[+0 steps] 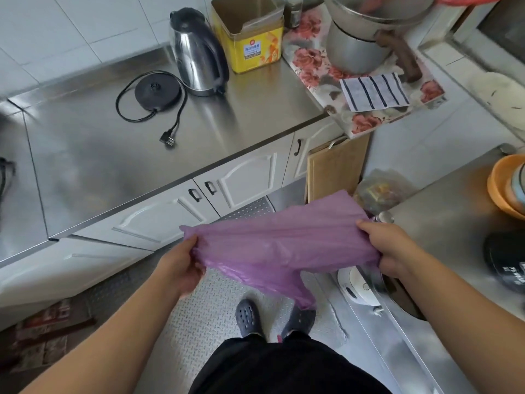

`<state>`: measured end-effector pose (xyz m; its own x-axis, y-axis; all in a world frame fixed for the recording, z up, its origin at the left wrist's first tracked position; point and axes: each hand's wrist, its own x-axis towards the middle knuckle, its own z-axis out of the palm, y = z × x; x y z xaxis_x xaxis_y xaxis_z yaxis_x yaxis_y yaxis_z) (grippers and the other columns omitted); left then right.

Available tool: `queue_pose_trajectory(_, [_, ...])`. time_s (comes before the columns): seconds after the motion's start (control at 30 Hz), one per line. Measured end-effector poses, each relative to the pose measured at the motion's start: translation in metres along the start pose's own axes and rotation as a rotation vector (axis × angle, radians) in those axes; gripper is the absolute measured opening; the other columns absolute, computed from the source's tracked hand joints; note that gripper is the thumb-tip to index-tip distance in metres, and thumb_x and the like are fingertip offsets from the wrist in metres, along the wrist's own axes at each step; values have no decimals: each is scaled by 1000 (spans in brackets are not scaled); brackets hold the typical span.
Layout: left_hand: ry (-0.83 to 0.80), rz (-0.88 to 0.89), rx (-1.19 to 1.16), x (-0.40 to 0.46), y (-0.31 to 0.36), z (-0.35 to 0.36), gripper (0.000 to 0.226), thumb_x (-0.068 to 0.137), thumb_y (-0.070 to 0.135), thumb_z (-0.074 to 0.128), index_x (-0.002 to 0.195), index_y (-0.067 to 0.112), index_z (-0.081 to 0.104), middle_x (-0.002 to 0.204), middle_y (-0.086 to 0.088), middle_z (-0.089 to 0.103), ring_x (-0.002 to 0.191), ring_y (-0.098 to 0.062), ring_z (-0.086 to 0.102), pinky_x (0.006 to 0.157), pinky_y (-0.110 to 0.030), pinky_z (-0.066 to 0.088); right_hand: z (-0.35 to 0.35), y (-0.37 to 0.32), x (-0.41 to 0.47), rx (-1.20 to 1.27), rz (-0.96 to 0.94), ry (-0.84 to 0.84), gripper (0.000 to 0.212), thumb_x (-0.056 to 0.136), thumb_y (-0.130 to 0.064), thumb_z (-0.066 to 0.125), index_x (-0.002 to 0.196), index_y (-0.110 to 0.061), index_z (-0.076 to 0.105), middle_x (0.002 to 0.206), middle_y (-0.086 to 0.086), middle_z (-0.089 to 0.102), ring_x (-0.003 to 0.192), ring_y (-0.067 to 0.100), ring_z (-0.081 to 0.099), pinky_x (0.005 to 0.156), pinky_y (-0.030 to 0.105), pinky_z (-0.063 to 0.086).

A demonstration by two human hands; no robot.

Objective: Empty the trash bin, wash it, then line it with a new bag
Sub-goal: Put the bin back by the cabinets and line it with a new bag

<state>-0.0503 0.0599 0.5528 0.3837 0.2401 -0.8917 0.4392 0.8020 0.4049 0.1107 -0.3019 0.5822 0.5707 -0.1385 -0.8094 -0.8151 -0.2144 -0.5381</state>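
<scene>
The person stands on a chequer-plate floor (pixel 199 302) in dark clogs (pixel 247 318), arms out in front. Between the hands stretches a purple bag (pixel 278 240), held in the air above the feet, its tail hanging down to a gathered point. The left hand (pixel 179 265) is closed on one bunched edge; the right hand (pixel 389 248) is closed on the other, fingers curled over the film. It looks thin, limp and almost weightless, translucent and a bit clingy, so it will likely flutter and stick to itself; I would judge the place to take hold is the open rim, pinching one layer in each hand to part the mouth. No bin is plainly in view.

Farther off, on the steel counter (pixel 113 155), lies a kettle base (pixel 157 92) with its cord, then the kettle (pixel 199 52) and a yellow tin (pixel 250 35) whose small label is too blurred to read. A dark round object at the right edge (pixel 505 260) carries white writing I cannot make out
</scene>
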Motion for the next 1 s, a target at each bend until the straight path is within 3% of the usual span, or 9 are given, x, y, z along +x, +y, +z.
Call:
queue_pose_trajectory(0.13, [-271,-96,-92,3,-4,-6,91,74,85,46,134,17,52,135,-11,63,126,-32,54,109,-54,40,16,-17,-7,200,140,-106,16,98,-25,57,102,-11,65,72,12,76,58,27,72,51,37,59])
queue_pose_trajectory(0.2, [-381,-178,-80,0,-25,-8,106,53,97,48,134,28,47,142,-17,54,135,-43,43,109,-69,30,24,-23,-12,233,191,-138,23,100,-24,54,108,-6,65,85,17,75,76,31,71,68,41,59])
queue_pose_trajectory(0.3, [-509,-325,6,-4,-67,-1,106,53,97,53,136,30,49,146,-14,51,137,-41,42,104,-73,35,33,-28,-14,289,269,-149,41,101,-20,49,76,8,68,58,18,69,48,26,68,41,31,54])
queue_pose_trajectory(0.43, [-453,-375,290,-2,-110,24,56,88,54,66,123,11,62,122,-11,70,114,-29,64,100,-53,50,40,-28,-14,421,398,-134,35,98,-15,53,68,3,61,43,11,59,29,20,57,26,24,43])
queue_pose_trajectory(0.57, [-201,-253,423,0,-118,54,9,94,12,59,99,5,61,72,-8,67,63,-18,60,62,-29,49,36,-23,-5,521,435,-112,23,92,-2,48,71,-4,56,38,5,49,22,14,46,26,15,36])
queue_pose_trajectory(0.73, [-212,-166,299,-17,-73,51,16,98,13,50,103,-1,58,83,-16,63,80,-28,58,82,-43,50,17,-5,11,435,357,106,23,86,1,44,83,-7,65,57,7,67,40,19,61,38,29,53])
queue_pose_trajectory(0.8, [-265,-158,337,-28,-54,48,19,98,16,50,102,0,58,79,-15,62,73,-26,58,79,-41,52,11,12,18,239,230,140,29,87,-8,50,112,-7,67,102,15,74,85,33,73,67,44,61])
queue_pose_trajectory(0.9, [-354,-138,447,-42,-39,55,19,99,19,50,94,4,63,67,-6,61,56,-16,53,65,-31,45,4,32,12,-576,-219,317,47,75,-23,67,116,-3,59,116,21,66,103,40,65,84,44,54])
queue_pose_trajectory(1.0, [-432,-81,558,-55,-33,76,29,100,21,48,83,12,70,68,-1,63,56,-12,52,65,-31,40,18,42,-29,-821,-542,-82,58,79,-44,71,129,-19,55,121,-4,58,111,16,59,89,30,47])
